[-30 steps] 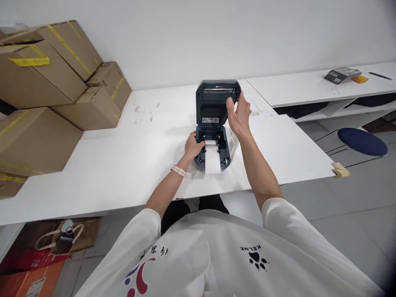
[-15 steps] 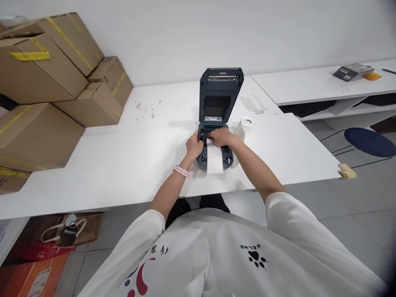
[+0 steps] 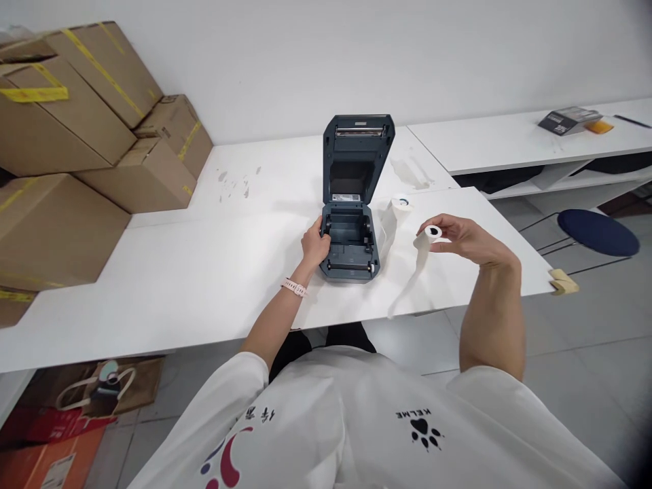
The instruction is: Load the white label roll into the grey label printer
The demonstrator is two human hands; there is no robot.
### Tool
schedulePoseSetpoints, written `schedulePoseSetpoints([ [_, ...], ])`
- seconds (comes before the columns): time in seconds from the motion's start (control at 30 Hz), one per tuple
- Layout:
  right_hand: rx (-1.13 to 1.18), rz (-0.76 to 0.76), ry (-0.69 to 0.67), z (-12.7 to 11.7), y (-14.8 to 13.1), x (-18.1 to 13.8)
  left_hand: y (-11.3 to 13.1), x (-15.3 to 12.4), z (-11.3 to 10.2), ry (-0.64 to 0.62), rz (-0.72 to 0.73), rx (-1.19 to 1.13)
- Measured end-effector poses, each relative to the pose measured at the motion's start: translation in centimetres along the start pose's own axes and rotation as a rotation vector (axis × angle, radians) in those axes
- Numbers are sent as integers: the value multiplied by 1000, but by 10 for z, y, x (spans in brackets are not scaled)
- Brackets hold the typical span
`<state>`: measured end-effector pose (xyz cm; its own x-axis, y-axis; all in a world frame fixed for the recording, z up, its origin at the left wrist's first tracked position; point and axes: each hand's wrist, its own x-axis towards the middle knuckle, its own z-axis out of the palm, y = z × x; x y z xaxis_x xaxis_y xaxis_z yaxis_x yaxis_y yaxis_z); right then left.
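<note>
A dark grey-blue label printer (image 3: 350,261) stands on the white table with its lid (image 3: 359,146) raised and its inner bay bare. My left hand (image 3: 314,243) grips the printer's left rim, the fingers curled over the edge. To the right of the printer, my right hand (image 3: 461,238) holds a small white paper roll (image 3: 424,239) between thumb and fingers. A loose strip of paper trails down from this roll toward the table's front edge. Another white paper roll (image 3: 400,205), with a blue-ringed core and an unwound strip, rests on the table beside the printer.
Cardboard boxes (image 3: 92,231) with yellow tape are stacked on the table's left. A small dark box (image 3: 568,121) lies on the back-right shelf unit. A blue round stool (image 3: 597,232) stands at right. Yellow padding (image 3: 564,281) covers the table corner. Bags lie below at left.
My right hand has lifted the paper roll out of the printer and moved right with it. The paper strip no longer lies across the printer's front. My left hand stays on the rim.
</note>
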<state>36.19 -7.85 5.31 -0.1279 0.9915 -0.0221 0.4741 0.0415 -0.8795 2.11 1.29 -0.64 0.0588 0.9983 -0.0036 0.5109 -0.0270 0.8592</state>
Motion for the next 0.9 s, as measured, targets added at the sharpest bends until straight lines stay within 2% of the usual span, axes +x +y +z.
schedulePoseSetpoints([
  [0.07, 8, 139, 126, 3, 34, 4, -3, 2, 2, 7, 15, -5],
  [0.13, 53, 191, 238, 14, 59, 17, -6, 4, 3, 8, 31, -27],
  [0.2, 101, 198, 304, 26, 74, 29, -8, 4, 3, 7, 36, -51],
  [0.27, 126, 208, 304, 32, 81, 34, -9, 5, 3, 9, 30, -55],
  [0.33, 149, 212, 255, 28, 83, 33, -8, 4, 3, 13, 24, -50],
  [0.43, 234, 161, 229, 8, 82, 32, -7, 4, 2, 15, 14, -43],
  [0.57, 233, 126, 273, -14, 73, 60, -6, 5, 3, 11, 12, -16],
  [0.7, 138, 212, 147, -7, 62, 110, -5, 3, 2, 15, 20, -30],
  [0.77, 75, 254, 144, 0, 58, 127, -4, 2, 2, 19, 25, -40],
  [0.83, 48, 249, 168, 4, 53, 133, -3, 1, 1, 24, 19, -39],
  [0.9, 94, 177, 190, 5, 43, 130, -2, 0, 1, 22, 13, -40],
])
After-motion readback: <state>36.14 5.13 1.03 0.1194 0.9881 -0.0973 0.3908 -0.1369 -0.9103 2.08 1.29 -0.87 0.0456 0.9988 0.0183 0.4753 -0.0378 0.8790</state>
